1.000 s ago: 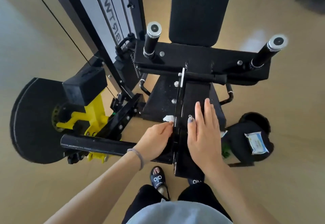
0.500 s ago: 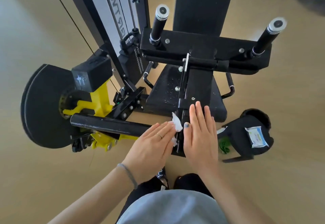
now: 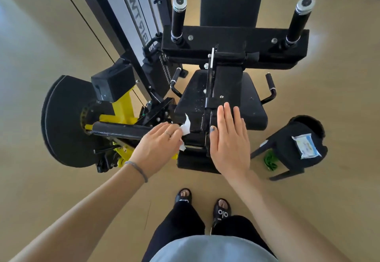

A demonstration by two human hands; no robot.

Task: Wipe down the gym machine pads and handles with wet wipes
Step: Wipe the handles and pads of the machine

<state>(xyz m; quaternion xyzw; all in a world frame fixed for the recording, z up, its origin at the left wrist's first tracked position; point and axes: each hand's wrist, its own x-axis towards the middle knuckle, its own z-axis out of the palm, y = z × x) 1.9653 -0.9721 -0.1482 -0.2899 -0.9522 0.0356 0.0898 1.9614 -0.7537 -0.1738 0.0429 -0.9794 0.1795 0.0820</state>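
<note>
A black gym machine stands in front of me, with a seat pad [image 3: 253,99], a tall back pad [image 3: 230,0] and two upright handles [image 3: 177,19] [image 3: 298,21]. My left hand [image 3: 158,146] presses a white wet wipe [image 3: 185,128] against the left side of the black pad arm [image 3: 199,126], where the roller bar [image 3: 117,130] meets it. The wipe sticks out past my fingertips. My right hand [image 3: 230,140] lies flat, fingers together, on the top of that same arm and holds nothing.
A black stool [image 3: 287,148] at the right carries a pack of wet wipes [image 3: 306,146]; something green [image 3: 270,160] lies under it. A black disc [image 3: 61,117] and yellow frame [image 3: 121,109] sit at the left. My sandalled feet [image 3: 205,204] stand on the wooden floor.
My left hand with the wipe has slid from the arm's edge leftward and nearer to me. My right hand has drawn back a little along the arm. The view has pulled back.
</note>
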